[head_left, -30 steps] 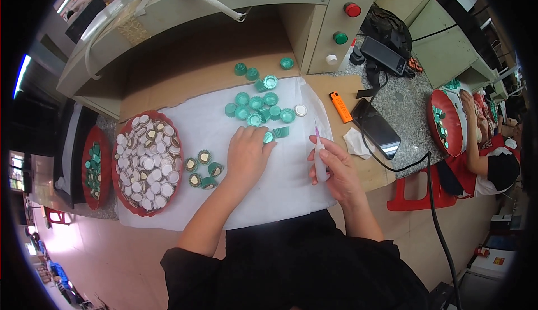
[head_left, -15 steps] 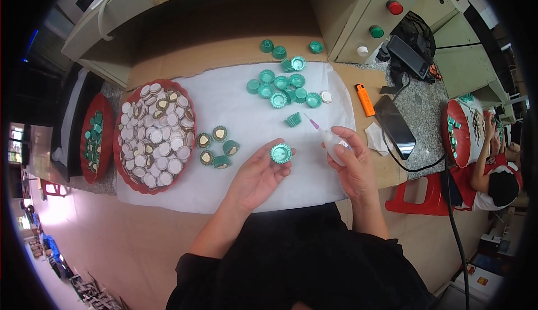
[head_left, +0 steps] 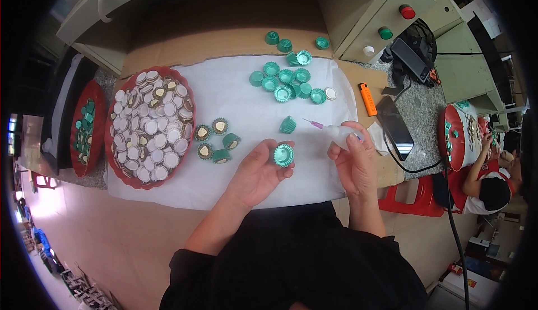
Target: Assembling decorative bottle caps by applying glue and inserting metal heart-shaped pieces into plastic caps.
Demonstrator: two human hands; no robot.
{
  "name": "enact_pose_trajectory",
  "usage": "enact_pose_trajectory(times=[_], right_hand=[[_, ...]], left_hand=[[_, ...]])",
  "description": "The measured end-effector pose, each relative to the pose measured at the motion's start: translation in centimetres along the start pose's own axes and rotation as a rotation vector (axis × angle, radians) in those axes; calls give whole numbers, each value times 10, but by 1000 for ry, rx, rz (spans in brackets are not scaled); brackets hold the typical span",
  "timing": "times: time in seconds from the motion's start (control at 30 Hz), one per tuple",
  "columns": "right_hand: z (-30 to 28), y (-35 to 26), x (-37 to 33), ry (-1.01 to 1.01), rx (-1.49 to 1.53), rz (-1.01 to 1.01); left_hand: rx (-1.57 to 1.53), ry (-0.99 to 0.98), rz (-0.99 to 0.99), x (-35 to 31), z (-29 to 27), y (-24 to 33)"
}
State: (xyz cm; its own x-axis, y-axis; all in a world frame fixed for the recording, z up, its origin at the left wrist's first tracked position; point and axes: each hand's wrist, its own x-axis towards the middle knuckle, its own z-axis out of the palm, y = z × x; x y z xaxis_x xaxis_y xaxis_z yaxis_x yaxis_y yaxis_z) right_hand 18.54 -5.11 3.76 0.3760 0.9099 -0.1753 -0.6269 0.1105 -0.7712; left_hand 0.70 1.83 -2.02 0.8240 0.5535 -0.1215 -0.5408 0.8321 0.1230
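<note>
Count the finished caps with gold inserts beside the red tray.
4: caps and on the sheet, right of the tray. A fifth may lie beside them.

A small factory assembly workshop. A workbench covered with white paper [head_left: 224, 86] carries a red tray [head_left: 188, 136] heaped with round cap liners and loose green caps [head_left: 286, 80], beside a grey machine housing with push buttons [head_left: 392, 24]. Another worker [head_left: 493, 181] sits at a neighbouring station with a similar tray
</note>
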Motion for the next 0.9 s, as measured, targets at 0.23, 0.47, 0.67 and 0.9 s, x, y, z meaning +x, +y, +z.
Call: enact_pose_trajectory(times=[0.23,0.47,0.67,0.9], right_hand=[[7,3,-3,20,-193,-114],[8,4,-8,-105,-159,-191],[14,13,-12,-141,-208,-199],[16,15,-14,-147,-302,-262]], left_hand=[[253,86,61,1,2,-1],[27,-47,-1,-3,-2,3],[196,-16,-2,-6,4,1],[155,54,-13,-5,0,0]])
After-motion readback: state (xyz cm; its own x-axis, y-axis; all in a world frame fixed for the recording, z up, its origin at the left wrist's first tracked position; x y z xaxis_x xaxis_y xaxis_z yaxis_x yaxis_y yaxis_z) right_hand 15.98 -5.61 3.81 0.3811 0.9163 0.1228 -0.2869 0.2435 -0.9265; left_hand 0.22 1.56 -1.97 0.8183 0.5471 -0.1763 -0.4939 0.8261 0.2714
